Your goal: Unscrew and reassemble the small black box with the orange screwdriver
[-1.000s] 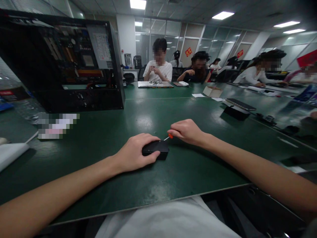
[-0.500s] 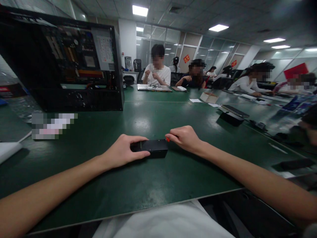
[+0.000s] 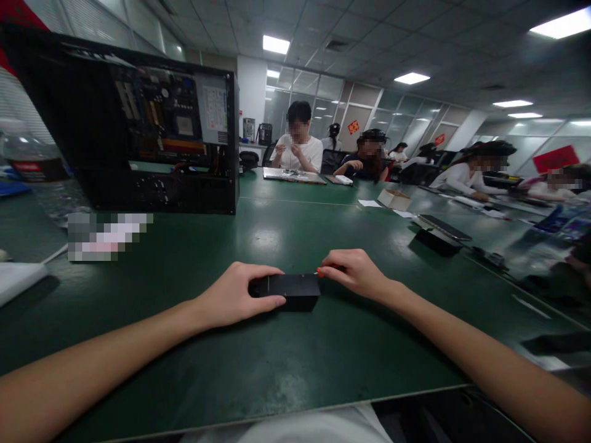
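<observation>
A black rectangular box (image 3: 295,294) lies on the green table in front of me. My left hand (image 3: 237,288) grips its left end, thumb along the near side and fingers behind the far side. My right hand (image 3: 353,271) is closed in a pinch at the box's right end. Between its fingertips shows a small orange tool (image 3: 320,272), with a short pale tip pointing at the box's far right corner. Most of that tool is hidden by the fingers, so its exact kind cannot be made out.
An opened computer case (image 3: 170,135) stands at the left, beside a plastic bottle (image 3: 41,172). A phone-like slab on a black block (image 3: 436,237) and a small cardboard box (image 3: 394,200) lie to the right. Across the table sits a person in white (image 3: 300,147); others work further right.
The whole view has shifted, so the hands and box appear lower and slightly further right. Both hands keep their hold, and the pale tip by the orange tool now shows.
</observation>
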Available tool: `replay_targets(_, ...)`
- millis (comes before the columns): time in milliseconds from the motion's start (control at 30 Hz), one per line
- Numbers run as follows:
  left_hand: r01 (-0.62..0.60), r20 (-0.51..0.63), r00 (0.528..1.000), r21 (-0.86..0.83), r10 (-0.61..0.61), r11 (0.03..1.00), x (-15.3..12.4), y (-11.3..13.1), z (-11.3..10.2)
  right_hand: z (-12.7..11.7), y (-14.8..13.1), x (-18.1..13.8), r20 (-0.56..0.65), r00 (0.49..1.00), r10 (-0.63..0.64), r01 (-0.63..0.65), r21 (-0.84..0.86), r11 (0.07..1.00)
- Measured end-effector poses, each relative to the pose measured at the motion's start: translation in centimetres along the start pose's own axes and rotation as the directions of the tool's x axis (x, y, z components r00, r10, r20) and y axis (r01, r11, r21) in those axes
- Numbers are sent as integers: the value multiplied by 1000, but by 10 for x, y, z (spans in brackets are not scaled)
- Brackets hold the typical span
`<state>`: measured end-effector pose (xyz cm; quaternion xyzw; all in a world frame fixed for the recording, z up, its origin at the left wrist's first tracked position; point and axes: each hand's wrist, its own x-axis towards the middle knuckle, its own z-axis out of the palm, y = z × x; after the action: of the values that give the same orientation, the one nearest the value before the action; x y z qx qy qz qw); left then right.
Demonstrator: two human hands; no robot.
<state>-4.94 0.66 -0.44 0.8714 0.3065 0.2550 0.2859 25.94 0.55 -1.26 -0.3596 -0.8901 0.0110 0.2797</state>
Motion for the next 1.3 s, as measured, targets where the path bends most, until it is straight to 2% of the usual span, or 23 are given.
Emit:
replay_targets(267,-16,2,1000,48,16,999,0,-3,0,-1,-4,3,93,991,-96,97,-4,995)
replay_targets(400,-18,12,1000,40,17,999,2,-2,1,-3,0,1,77,989,-126,133,-85,988)
replay_targets(533,-13,10,1000,48,12,999,2,-2,1,1,-2,2,73,987,-145,152,-94,984)
replay_targets(700,-2,14,1000,51,1,999,1,-1,1,7,-6,3,-2,986,-168,168,-49,985)
replay_targets(1033,10,10,1000,1,-10,1000,1,0,0,14,-4,0,6,996,-95,93,110,990)
replay_targets(1300,39,28,999,-30,-39,999,2,-1,-1,10,-7,1,-50,985,-168,169,25,985)
